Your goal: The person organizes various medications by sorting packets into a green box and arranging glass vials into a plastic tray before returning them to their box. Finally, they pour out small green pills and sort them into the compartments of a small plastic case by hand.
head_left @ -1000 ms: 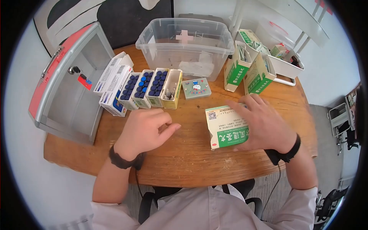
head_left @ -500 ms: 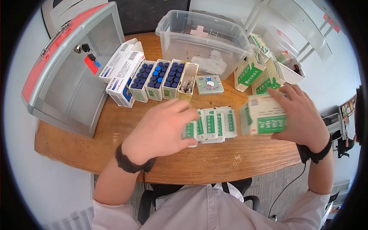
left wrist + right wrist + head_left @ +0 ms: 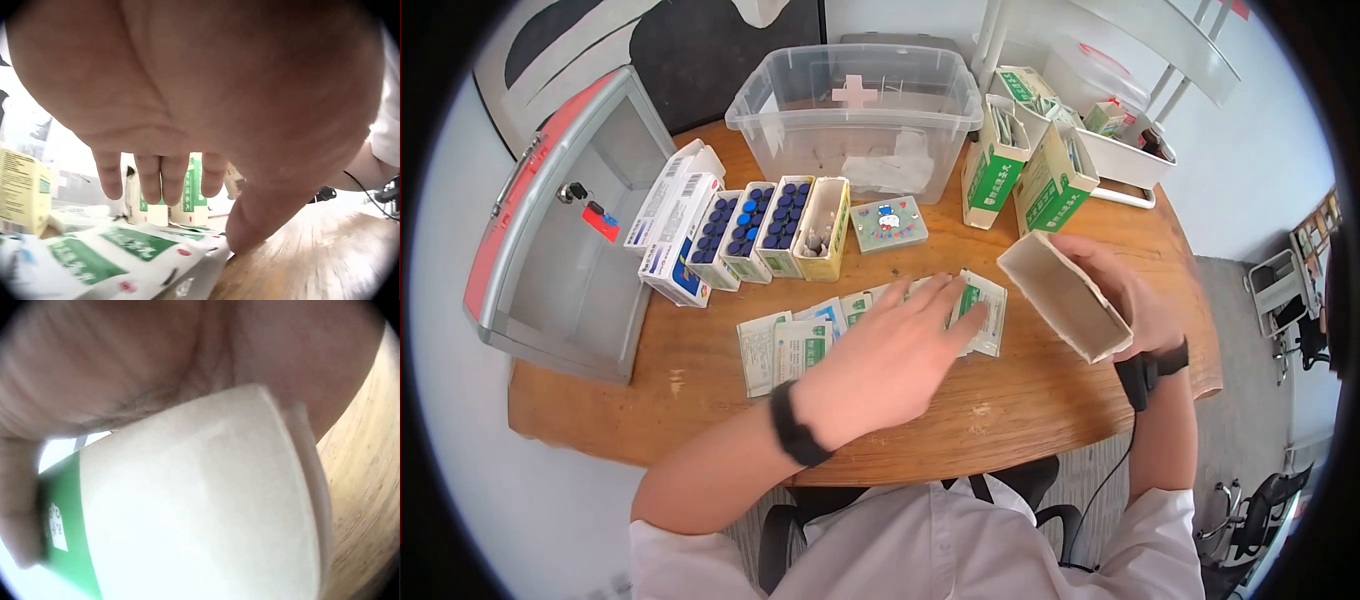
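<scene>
Green-and-white sachets (image 3: pixel 802 350) lie spread in an overlapping row across the wooden table. Over their right part is the left hand (image 3: pixel 900 360), palm down with its fingers extended; in the left wrist view this hand (image 3: pixel 206 94) hovers over or touches the sachets (image 3: pixel 119 253), contact being hard to tell. The right hand (image 3: pixel 1135 300) grips a cardboard box (image 3: pixel 1065 297), tilted with its open end toward the head camera and its inside bare. In the right wrist view the right hand (image 3: pixel 156 369) wraps round the cream and green box (image 3: pixel 194 494).
Boxes of blue-capped vials (image 3: pixel 783 228), white cartons (image 3: pixel 677 235) and a red-edged case (image 3: pixel 565 230) stand at the left. Behind are a small decorated box (image 3: pixel 890 224) and a clear bin (image 3: pixel 850 130). Two green boxes (image 3: pixel 992 180) and a white tray (image 3: pixel 1125 155) stand back right.
The sachets, in a shorter row half a second ago, now reach further left. The left hand has moved right over them and let go of a sachet. The right hand has tilted the box.
</scene>
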A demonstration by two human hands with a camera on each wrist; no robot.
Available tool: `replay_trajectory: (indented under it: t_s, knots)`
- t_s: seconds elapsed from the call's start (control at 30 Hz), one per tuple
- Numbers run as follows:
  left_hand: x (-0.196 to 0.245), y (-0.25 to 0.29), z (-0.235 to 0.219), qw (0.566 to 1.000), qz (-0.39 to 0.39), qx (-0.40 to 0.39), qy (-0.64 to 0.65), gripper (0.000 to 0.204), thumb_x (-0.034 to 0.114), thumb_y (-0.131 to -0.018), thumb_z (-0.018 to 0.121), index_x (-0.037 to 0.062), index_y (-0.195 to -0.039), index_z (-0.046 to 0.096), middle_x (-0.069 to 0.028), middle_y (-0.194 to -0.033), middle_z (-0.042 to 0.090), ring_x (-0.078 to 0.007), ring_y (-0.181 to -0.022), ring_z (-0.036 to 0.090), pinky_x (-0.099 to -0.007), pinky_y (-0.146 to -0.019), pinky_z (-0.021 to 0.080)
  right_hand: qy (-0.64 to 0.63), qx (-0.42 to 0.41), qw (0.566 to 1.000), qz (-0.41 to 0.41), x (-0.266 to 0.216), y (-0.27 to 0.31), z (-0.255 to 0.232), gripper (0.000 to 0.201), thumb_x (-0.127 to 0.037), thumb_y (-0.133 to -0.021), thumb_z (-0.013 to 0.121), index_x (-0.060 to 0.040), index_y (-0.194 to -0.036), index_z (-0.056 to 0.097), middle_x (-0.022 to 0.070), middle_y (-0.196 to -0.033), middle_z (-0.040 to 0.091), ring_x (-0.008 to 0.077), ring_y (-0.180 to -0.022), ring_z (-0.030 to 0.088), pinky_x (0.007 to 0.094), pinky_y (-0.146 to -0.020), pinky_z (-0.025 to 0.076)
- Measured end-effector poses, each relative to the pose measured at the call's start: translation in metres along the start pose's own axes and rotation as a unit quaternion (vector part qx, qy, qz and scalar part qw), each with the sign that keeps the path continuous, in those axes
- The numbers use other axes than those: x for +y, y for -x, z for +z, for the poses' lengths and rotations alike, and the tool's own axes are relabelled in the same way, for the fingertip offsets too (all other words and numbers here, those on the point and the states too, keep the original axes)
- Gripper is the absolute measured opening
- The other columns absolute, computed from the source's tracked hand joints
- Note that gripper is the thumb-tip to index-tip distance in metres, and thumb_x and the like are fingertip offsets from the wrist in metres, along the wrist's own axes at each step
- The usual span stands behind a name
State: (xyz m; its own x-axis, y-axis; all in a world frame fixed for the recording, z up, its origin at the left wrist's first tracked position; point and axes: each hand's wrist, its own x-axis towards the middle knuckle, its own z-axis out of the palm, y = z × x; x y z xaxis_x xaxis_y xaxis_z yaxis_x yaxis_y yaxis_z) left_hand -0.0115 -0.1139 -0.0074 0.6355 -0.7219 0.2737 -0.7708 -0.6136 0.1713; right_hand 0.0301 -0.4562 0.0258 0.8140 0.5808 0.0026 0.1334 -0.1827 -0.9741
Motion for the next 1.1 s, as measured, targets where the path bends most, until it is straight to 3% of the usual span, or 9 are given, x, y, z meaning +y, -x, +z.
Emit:
replay_trajectory:
  t_s: [0.1, 0.27, 0.3, 0.33, 0.43, 0.7, 0.73, 0.8, 1.1]
  knots:
    - [0.014, -0.036, 0.018, 1.000, 0.026, 0.001, -0.005, 0.069, 0.008, -0.086, 0.077, 0.0005, -0.151, 0.057, -0.0277, -0.148, 0.060, -0.0426, -0.144, 0.056, -0.0601, -0.122, 0.044, -0.131, -0.028, 0.991, 0.005, 0.003, -0.010, 0.007, 0.137, -0.023, -0.056, 0.104, 0.0032, -0.172, 0.035, 0.0130, -0.172, 0.045, 0.0254, -0.159, 0.043, 0.0404, -0.133, 0.030]
    - [0.045, -0.048, 0.036, 0.997, 0.069, -0.033, 0.009, 0.039, 0.009, -0.091, 0.068, -0.0052, -0.127, 0.068, -0.0177, -0.109, 0.073, -0.0326, -0.115, 0.071, -0.0477, -0.117, 0.050, -0.174, -0.064, 0.982, -0.041, 0.022, -0.020, -0.001, 0.134, -0.016, -0.060, 0.099, 0.0029, -0.174, 0.031, 0.0139, -0.173, 0.045, 0.0242, -0.160, 0.041, 0.0401, -0.134, 0.029]
    - [0.051, -0.041, 0.027, 0.988, 0.071, -0.135, 0.020, 0.035, 0.012, -0.091, 0.066, -0.0025, -0.123, 0.068, -0.0167, -0.122, 0.069, -0.0321, -0.121, 0.070, -0.0460, -0.113, 0.054, -0.153, -0.063, 0.985, -0.038, 0.026, -0.021, 0.001, 0.131, -0.012, -0.061, 0.096, 0.0026, -0.174, 0.030, 0.0141, -0.173, 0.045, 0.0238, -0.160, 0.042, 0.0393, -0.134, 0.028]
    - [0.053, -0.032, 0.022, 0.987, 0.072, -0.141, 0.017, 0.035, 0.012, -0.091, 0.066, -0.0025, -0.123, 0.068, -0.0167, -0.122, 0.069, -0.0321, -0.121, 0.070, -0.0460, -0.113, 0.054, -0.134, -0.062, 0.988, -0.035, 0.030, -0.021, 0.002, 0.129, -0.007, -0.062, 0.093, 0.0022, -0.174, 0.030, 0.0142, -0.172, 0.046, 0.0233, -0.160, 0.042, 0.0385, -0.135, 0.028]
    - [0.056, 0.002, 0.003, 0.974, 0.189, -0.110, 0.061, 0.028, 0.012, -0.091, 0.067, 0.0006, -0.116, 0.071, -0.0137, -0.120, 0.071, -0.0294, -0.117, 0.071, -0.0472, -0.104, 0.058, -0.105, -0.083, 0.990, -0.048, 0.029, -0.017, 0.004, 0.128, 0.002, -0.061, 0.086, 0.0010, -0.175, 0.028, 0.0143, -0.171, 0.047, 0.0224, -0.157, 0.045, 0.0368, -0.134, 0.029]
    - [0.043, 0.049, -0.066, 0.985, -0.114, 0.077, 0.109, 0.023, 0.004, -0.081, 0.082, 0.0116, -0.103, 0.078, -0.0037, -0.109, 0.078, -0.0265, -0.105, 0.074, -0.0420, -0.091, 0.059, -0.039, -0.181, 0.981, -0.062, 0.034, -0.024, 0.006, 0.125, -0.005, -0.059, 0.084, -0.0067, -0.175, 0.037, 0.0169, -0.171, 0.048, 0.0277, -0.155, 0.048, 0.0380, -0.133, 0.031]
    - [0.041, 0.045, -0.072, 0.985, -0.114, 0.077, 0.108, 0.023, 0.004, -0.081, 0.082, 0.0116, -0.103, 0.078, -0.0037, -0.109, 0.078, -0.0265, -0.105, 0.074, -0.0420, -0.091, 0.059, 0.011, -0.196, 0.977, -0.086, 0.034, -0.026, 0.006, 0.124, -0.007, -0.059, 0.084, -0.0079, -0.175, 0.038, 0.0174, -0.171, 0.048, 0.0298, -0.155, 0.048, 0.0389, -0.133, 0.031]
    - [0.034, 0.031, -0.083, 0.969, 0.024, 0.213, 0.120, 0.024, -0.004, -0.078, 0.079, 0.0115, -0.096, 0.077, -0.0057, -0.100, 0.080, -0.0257, -0.101, 0.075, -0.0451, -0.084, 0.059, 0.002, -0.203, 0.975, -0.088, 0.036, -0.027, 0.008, 0.125, -0.008, -0.059, 0.085, -0.0089, -0.174, 0.039, 0.0176, -0.171, 0.048, 0.0313, -0.156, 0.047, 0.0398, -0.133, 0.031]
    - [0.050, -0.013, -0.049, 0.988, 0.051, 0.138, 0.049, 0.031, 0.004, -0.077, 0.078, 0.0130, -0.106, 0.081, 0.0018, -0.119, 0.080, -0.0209, -0.106, 0.069, -0.0403, -0.089, 0.048, 0.005, -0.207, 0.975, -0.080, 0.036, -0.025, 0.011, 0.125, -0.010, -0.058, 0.089, -0.0088, -0.173, 0.042, 0.0171, -0.170, 0.049, 0.0320, -0.156, 0.047, 0.0405, -0.134, 0.031]
